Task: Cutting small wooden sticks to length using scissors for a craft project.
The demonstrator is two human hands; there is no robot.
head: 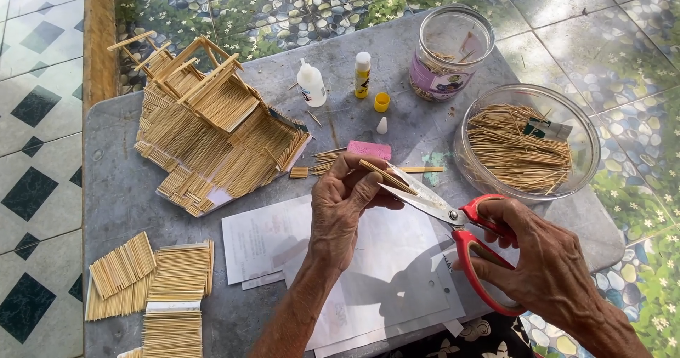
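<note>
Fingers [354, 177] of the left hand [340, 209] pinch a small strip of glued pale toothpicks [386, 177] above the white papers [368, 259]. Right hand [545, 266] grips red-handled scissors [460, 223], blades open around the strip. Beyond the papers stands a toothpick house [212, 117].

From my feed, the scissors' [453, 220] lower handle loop is partly hidden by the right hand [545, 266]. The toothpick mats [170, 330] run off the bottom edge. The jar's [450, 50] contents are too dim to tell.
</note>
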